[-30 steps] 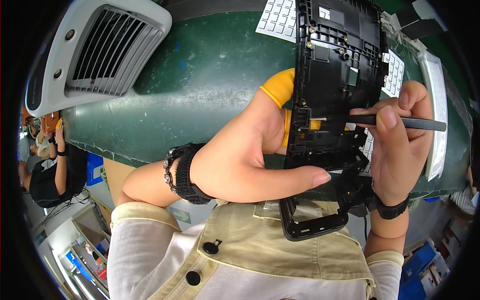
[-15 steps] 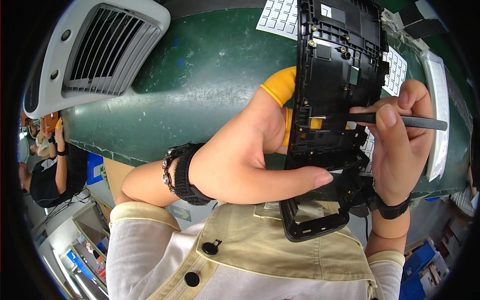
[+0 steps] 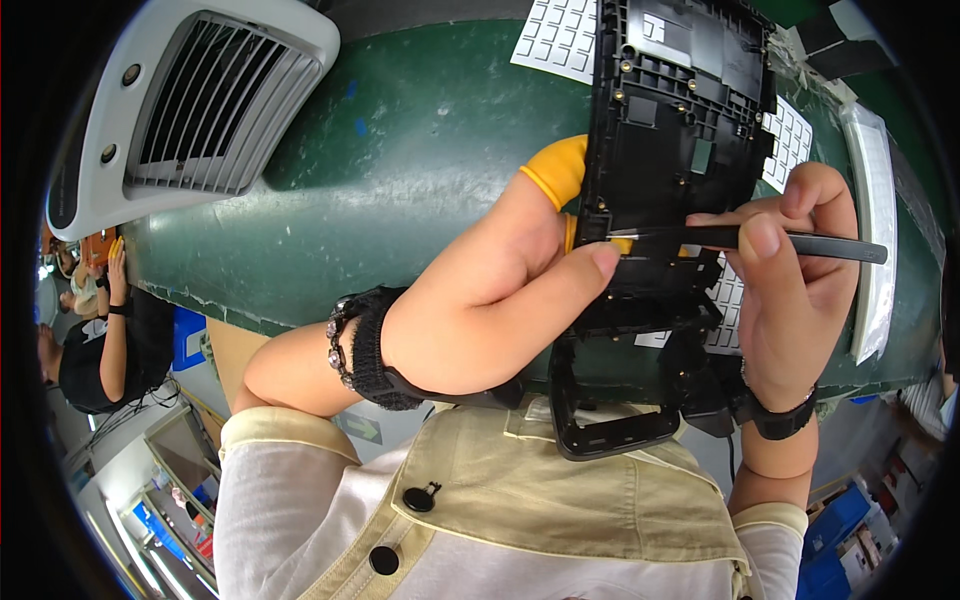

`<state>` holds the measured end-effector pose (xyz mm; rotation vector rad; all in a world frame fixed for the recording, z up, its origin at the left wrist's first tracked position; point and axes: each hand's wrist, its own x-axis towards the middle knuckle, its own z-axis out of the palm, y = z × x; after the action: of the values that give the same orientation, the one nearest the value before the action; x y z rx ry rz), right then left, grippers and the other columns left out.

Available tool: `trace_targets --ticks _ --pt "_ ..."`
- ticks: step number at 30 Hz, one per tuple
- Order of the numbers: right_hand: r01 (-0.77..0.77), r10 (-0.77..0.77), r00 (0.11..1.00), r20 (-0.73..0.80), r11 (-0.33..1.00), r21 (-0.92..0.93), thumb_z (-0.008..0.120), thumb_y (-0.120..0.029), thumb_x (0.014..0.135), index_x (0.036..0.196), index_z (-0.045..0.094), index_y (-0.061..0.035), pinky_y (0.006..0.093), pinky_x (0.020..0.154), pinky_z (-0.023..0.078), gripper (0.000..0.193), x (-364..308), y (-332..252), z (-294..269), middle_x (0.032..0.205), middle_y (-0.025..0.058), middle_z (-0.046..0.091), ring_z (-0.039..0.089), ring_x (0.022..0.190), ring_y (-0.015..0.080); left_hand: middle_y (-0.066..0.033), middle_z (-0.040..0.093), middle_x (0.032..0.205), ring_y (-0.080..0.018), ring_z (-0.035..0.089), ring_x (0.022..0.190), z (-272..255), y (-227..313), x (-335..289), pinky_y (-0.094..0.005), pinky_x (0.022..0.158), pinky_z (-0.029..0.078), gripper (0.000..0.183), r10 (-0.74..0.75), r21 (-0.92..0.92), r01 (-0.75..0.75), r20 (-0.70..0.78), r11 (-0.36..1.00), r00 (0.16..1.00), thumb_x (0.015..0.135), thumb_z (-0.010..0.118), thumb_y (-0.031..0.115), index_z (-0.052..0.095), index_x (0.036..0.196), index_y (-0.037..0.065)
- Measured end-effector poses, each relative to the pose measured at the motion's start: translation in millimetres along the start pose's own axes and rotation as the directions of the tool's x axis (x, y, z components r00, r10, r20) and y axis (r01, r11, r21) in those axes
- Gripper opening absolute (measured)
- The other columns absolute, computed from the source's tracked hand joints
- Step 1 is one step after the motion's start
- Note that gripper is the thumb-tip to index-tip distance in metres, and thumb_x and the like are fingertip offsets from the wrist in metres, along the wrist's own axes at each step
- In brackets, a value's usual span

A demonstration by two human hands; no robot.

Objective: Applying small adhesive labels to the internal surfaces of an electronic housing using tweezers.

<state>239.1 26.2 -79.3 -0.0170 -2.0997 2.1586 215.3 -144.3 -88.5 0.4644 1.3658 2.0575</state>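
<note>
Your left hand [image 3: 490, 300], one finger in a smooth yellow cap [image 3: 553, 170], grips the bumpy black plastic frame [image 3: 670, 150] over the green table [image 3: 400, 150]. Your right hand [image 3: 795, 270] pinches thin black tweezers [image 3: 790, 240] against it.

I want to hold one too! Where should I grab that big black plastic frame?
Grab the black plastic frame by its long left edge, coming from the left, as the left hand does. That edge is straight and open, and the right hand can work tweezers inside.
</note>
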Motion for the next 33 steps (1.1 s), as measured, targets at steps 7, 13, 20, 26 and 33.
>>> trace_targets --ticks 7,13,20,26,33 --pt "0.038 -0.035 0.992 -0.118 0.999 0.018 0.048 -0.018 0.080 0.097 0.032 -0.0019 0.0172 0.054 0.036 0.028 3 -7 -3 0.062 0.0058 0.051 0.031 0.044 0.0030 -0.0142 0.039 0.116 -0.0216 0.042 0.106 0 6 1 -0.0335 0.090 0.032 0.047 -0.083 -0.034 0.081 -0.079 0.996 0.993 0.081 0.039 0.010 0.018 0.122 0.001" --pt "0.147 -0.141 0.988 -0.067 0.984 0.101 0.051 -0.024 0.079 0.101 0.029 -0.0020 0.0189 0.062 0.040 0.038 1 -10 -18 0.065 0.0075 0.053 0.034 0.046 0.0039 -0.0131 0.042 0.113 -0.0201 0.046 0.101 -3 14 8 -0.0307 0.084 0.037 0.043 -0.207 -0.222 0.179 -0.109 0.959 0.972 0.083 0.034 0.010 0.020 0.122 0.000" --pt "0.195 -0.186 0.981 -0.057 0.925 0.326 0.054 -0.013 0.076 0.095 0.029 -0.0021 0.0251 0.063 0.045 0.034 -3 -18 -29 0.070 0.0094 0.058 0.058 0.069 0.0173 -0.0084 0.042 0.110 -0.0153 0.046 0.097 7 9 14 -0.0291 0.076 0.041 0.072 -0.162 -0.187 0.174 0.074 0.967 0.984 0.068 0.046 -0.011 0.010 0.127 0.010" --pt "0.194 -0.164 0.981 -0.104 0.839 0.508 0.052 -0.005 0.076 0.097 0.028 -0.0034 0.0312 0.071 0.045 0.032 -5 -22 -35 0.071 0.0077 0.055 0.057 0.073 0.0200 -0.0099 0.045 0.110 -0.0192 0.049 0.096 -14 35 64 -0.0292 0.070 0.048 0.060 -0.218 0.228 0.210 0.008 0.951 0.976 0.075 0.049 0.005 0.017 0.125 0.008" --pt "0.284 -0.266 0.959 -0.102 0.900 0.330 0.052 -0.001 0.076 0.095 0.029 -0.0034 0.0237 0.071 0.040 0.030 -4 -18 -30 0.075 0.0079 0.057 0.054 0.076 0.0130 -0.0111 0.049 0.099 -0.0219 0.052 0.085 -112 63 198 -0.0351 0.073 0.043 0.034 -0.114 0.096 0.154 -0.334 0.983 0.936 0.077 0.048 0.019 0.040 0.104 0.001"
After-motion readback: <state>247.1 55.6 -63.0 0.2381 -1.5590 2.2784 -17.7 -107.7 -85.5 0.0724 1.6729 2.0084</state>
